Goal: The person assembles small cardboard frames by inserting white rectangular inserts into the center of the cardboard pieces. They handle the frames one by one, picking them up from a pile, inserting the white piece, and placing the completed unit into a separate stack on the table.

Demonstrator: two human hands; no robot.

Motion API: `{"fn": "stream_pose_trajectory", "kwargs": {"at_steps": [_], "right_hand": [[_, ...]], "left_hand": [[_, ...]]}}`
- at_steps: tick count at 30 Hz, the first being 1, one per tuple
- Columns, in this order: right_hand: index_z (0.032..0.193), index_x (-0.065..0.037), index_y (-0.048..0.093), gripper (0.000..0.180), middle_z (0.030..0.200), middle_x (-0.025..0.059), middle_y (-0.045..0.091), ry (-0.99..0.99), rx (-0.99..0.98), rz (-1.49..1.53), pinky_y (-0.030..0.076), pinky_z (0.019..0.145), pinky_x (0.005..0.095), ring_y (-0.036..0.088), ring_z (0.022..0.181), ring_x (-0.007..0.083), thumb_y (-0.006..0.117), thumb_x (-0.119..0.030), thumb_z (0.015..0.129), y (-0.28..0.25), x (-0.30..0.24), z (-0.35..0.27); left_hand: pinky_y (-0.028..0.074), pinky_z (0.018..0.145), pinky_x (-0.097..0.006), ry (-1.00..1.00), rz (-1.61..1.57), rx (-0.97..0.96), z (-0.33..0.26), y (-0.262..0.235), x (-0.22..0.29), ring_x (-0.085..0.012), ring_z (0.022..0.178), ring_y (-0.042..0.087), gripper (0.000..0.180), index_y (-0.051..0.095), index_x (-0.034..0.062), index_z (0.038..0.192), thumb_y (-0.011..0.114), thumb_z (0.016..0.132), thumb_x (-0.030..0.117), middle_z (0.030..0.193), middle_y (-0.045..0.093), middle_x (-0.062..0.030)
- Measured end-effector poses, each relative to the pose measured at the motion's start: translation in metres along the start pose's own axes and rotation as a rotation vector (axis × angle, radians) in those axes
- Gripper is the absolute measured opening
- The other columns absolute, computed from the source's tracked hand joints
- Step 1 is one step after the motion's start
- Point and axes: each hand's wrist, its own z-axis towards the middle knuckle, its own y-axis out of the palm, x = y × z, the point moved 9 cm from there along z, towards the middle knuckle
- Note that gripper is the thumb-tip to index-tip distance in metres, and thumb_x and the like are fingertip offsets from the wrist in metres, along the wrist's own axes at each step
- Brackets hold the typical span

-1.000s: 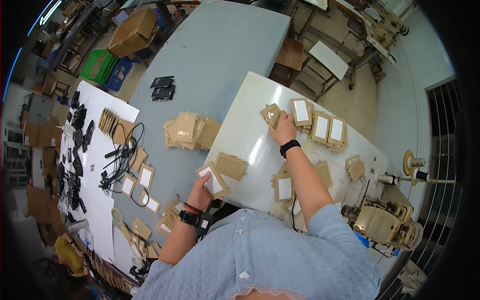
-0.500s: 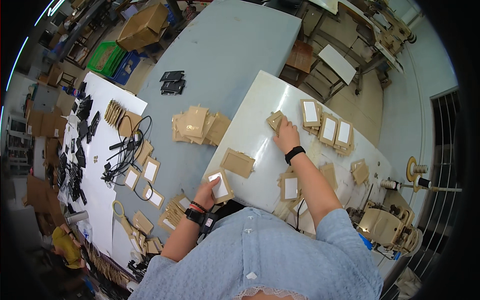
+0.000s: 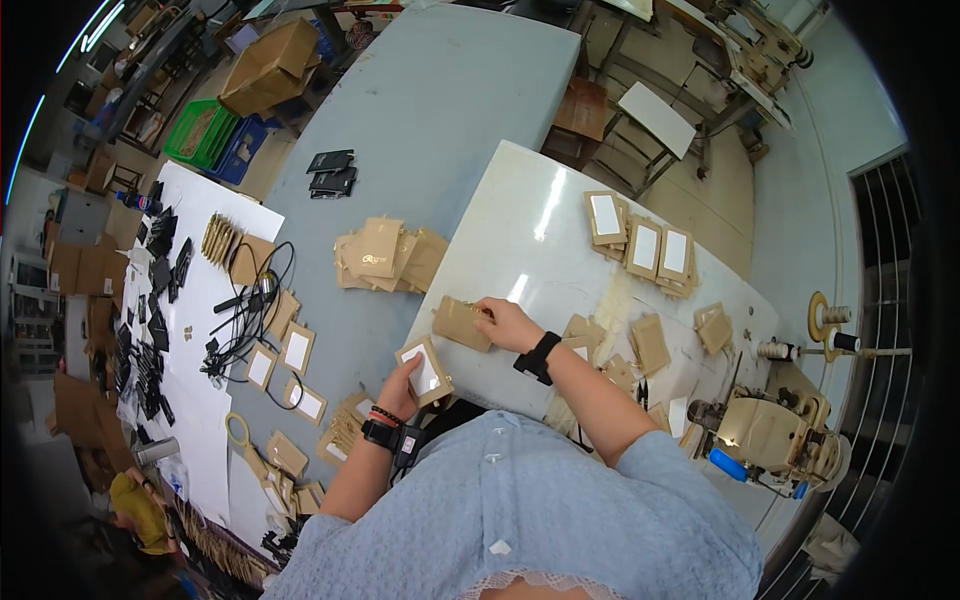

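My left hand [image 3: 398, 392] is closed around the edge of a tan card holder [image 3: 430, 374] with a white panel, at the near edge of the white tabletop. Just beyond it, a flat tan leather-like piece [image 3: 460, 324] lies on the white surface. My right hand [image 3: 508, 326] has its fingertips pinched at the right edge of that piece. Whether it lies there as one layer or two I cannot tell. Part of the piece's right end is hidden by the fingers.
Tan holders with white panels [image 3: 644, 246] are stacked at the far right of the white table [image 3: 520, 225]. A sewing machine [image 3: 770, 435] stands at the right. More tan pieces [image 3: 378, 250] and black pieces [image 3: 332, 174] lie on the grey table [image 3: 430, 100]; a black cable [image 3: 240, 330] coils at the left.
My right hand has come nearer and leftward, from a small tan piece farther off to the flat piece beside my left hand. The small piece is gone from its earlier spot. My left hand still holds its holder.
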Motion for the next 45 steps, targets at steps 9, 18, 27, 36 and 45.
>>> {"fn": "stream_pose_trajectory", "kwargs": {"at_steps": [9, 18, 27, 36, 45], "right_hand": [[0.116, -0.005, 0.055, 0.047, 0.114, 0.0147, 0.052, 0.206, 0.870, -0.585, 0.039, 0.090, 0.0467, 0.049, 0.107, 0.0341, 0.073, -0.019, 0.076, -0.176, 0.028, -0.016], [0.133, -0.003, 0.039, 0.077, 0.126, 0.0209, 0.049, 0.533, 0.827, -0.583, 0.034, 0.099, 0.0479, 0.044, 0.116, 0.0374, 0.077, -0.021, 0.068, -0.230, 0.077, 0.001], [0.138, -0.004, 0.033, 0.091, 0.123, 0.0164, 0.050, 0.036, 0.821, -0.311, 0.031, 0.102, 0.0462, 0.047, 0.115, 0.0320, 0.081, -0.017, 0.062, -0.187, -0.009, -0.025], [0.137, -0.007, 0.038, 0.085, 0.127, 0.0114, 0.052, -0.393, 0.159, -0.178, 0.031, 0.102, 0.0405, 0.048, 0.119, 0.0278, 0.077, -0.015, 0.062, -0.095, -0.140, -0.055], [0.126, -0.006, 0.049, 0.065, 0.112, 0.0109, 0.060, -0.477, 0.298, -0.143, 0.043, 0.090, 0.0379, 0.056, 0.106, 0.0256, 0.079, -0.010, 0.068, -0.100, -0.175, -0.095]], "left_hand": [[0.051, 0.091, -0.042, -0.025, -0.013, -0.157, 0.019, 0.026, -0.004, -0.0249, 0.104, 0.062, 0.041, 0.047, 0.0066, 0.129, 0.052, 0.097, 0.031, 0.113, 0.062, -0.0103], [0.049, 0.095, -0.045, -0.016, 0.129, -0.189, 0.053, 0.045, 0.007, -0.0287, 0.111, 0.059, 0.044, 0.041, 0.0033, 0.133, 0.046, 0.099, 0.031, 0.118, 0.060, -0.0166], [0.049, 0.095, -0.042, 0.074, -0.040, -0.258, -0.005, 0.086, 0.048, -0.0273, 0.113, 0.058, 0.045, 0.040, 0.0029, 0.135, 0.048, 0.099, 0.027, 0.123, 0.058, -0.0141], [0.044, 0.101, -0.052, -0.012, -0.306, -0.594, -0.039, 0.146, 0.070, -0.0328, 0.124, 0.050, 0.057, 0.029, 0.0036, 0.142, 0.048, 0.098, 0.033, 0.139, 0.045, -0.0175], [0.053, 0.090, -0.051, 0.128, -0.005, -0.446, -0.073, 0.151, 0.079, -0.0318, 0.114, 0.057, 0.053, 0.031, 0.0012, 0.139, 0.054, 0.096, 0.021, 0.131, 0.049, -0.0187]]}}
